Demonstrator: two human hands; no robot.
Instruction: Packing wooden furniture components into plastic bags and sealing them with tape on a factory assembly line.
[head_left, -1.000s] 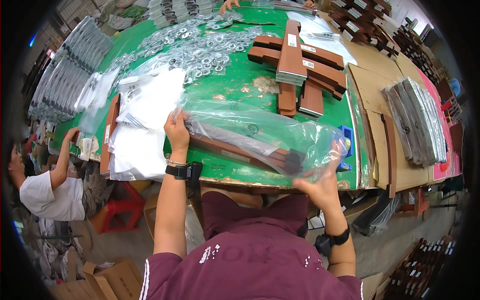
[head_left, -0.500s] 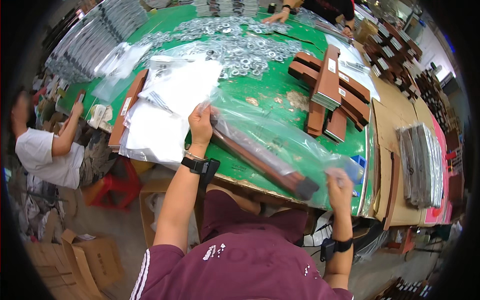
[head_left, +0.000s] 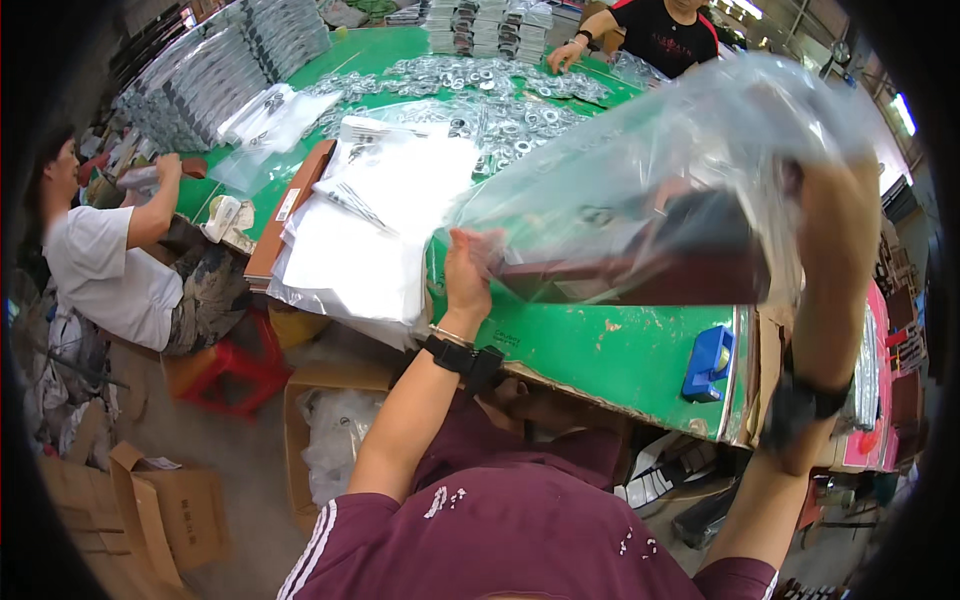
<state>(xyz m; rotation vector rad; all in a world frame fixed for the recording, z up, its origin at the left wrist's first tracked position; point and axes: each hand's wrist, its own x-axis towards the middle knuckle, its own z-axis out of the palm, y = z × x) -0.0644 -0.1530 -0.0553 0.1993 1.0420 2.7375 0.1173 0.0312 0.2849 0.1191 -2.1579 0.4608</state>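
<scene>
A worker's left hand (head_left: 468, 272) pinches the mouth of a clear plastic bag (head_left: 660, 170) lifted above the green table (head_left: 600, 340); the right hand (head_left: 850, 190) grips its raised end, the dark wooden piece (head_left: 690, 250) inside; steady tilt would seat it.

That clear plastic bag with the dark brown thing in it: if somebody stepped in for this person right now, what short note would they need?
Left hand: pinching the near end of the clear plastic bag, just above the green table.
Right hand: raised high, gripping the far end, so the bag is lifted and tilted.
Inside the bag: a long dark brown piece, lying lengthwise.
Nearby: a stack of white bags left of the left hand, a blue tape dispenser at the table edge, loose metal washers further back.
Done: piece is in the bag.
Left: bag looks unsealed, though I cannot tell for sure.
</scene>
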